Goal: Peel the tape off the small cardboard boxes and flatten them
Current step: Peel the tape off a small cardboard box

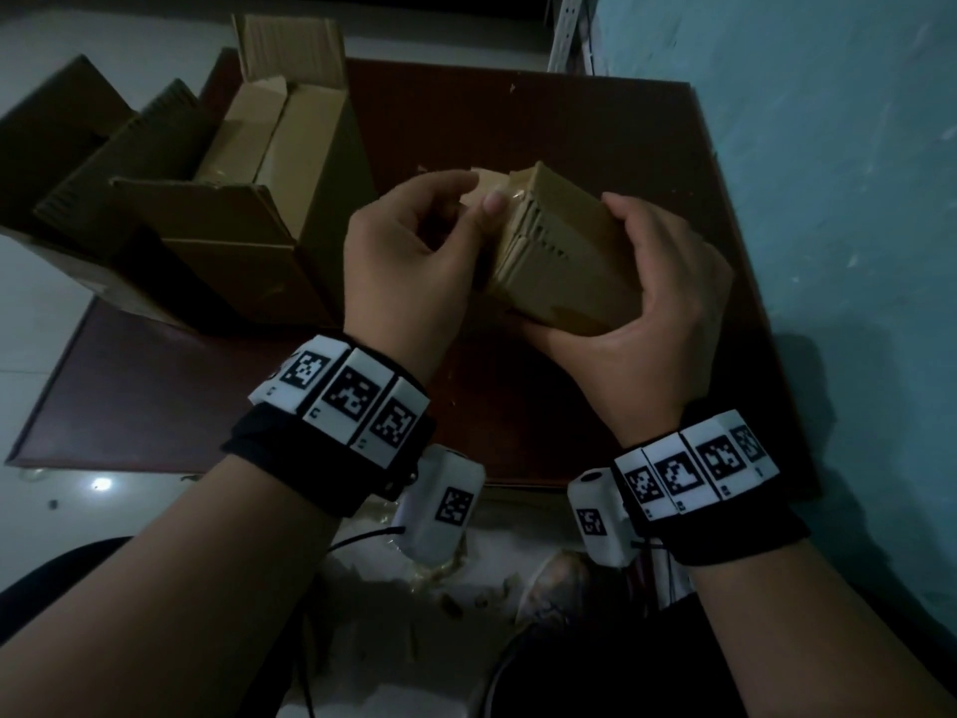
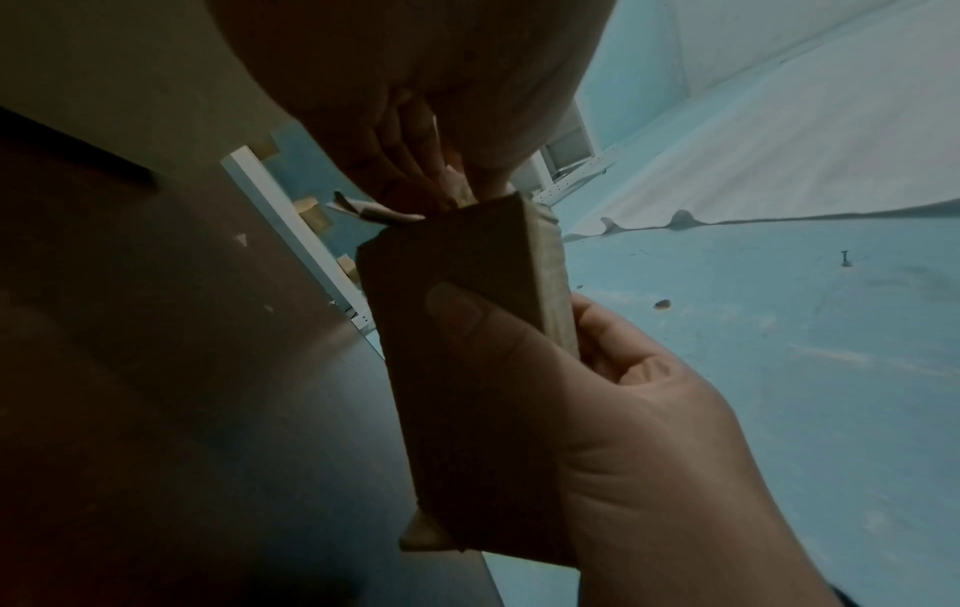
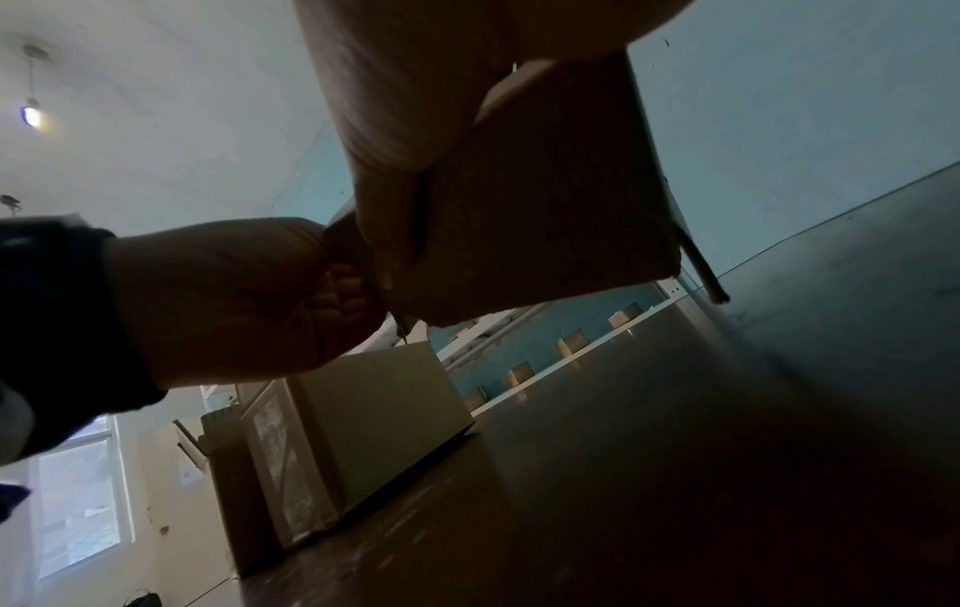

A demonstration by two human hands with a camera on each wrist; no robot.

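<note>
Two walls of flat teal paint (image 1: pixel 828 147) close in on the right of us, with a pale tiled floor (image 1: pixel 31 282) to the left and, in the right wrist view, a white ceiling with one hanging lamp (image 3: pixel 32 113) and a bright window (image 3: pixel 78 505) low on the left. Under our hands lies a dark reddish-brown table (image 1: pixel 518 111), smooth and faintly glossy, its far edge flecked with small pale chips. On its left side stands a big carton (image 1: pixel 290 163) of corrugated brown card, flaps up, with paler boxes packed upright inside; darker ribbed card leans beside it. We hold the small box (image 1: pixel 564 251) above the middle of the table: a squat tan block whose near end shows stacked fluted edges. Our right hand (image 1: pixel 647 323) grasps it from below and the right, thumb flat on one face in the left wrist view. Our left hand (image 1: pixel 409 272) pinches the shiny, wrinkled tape (image 1: pixel 510 196) at the box's upper left corner between thumb and curled fingers.
</note>
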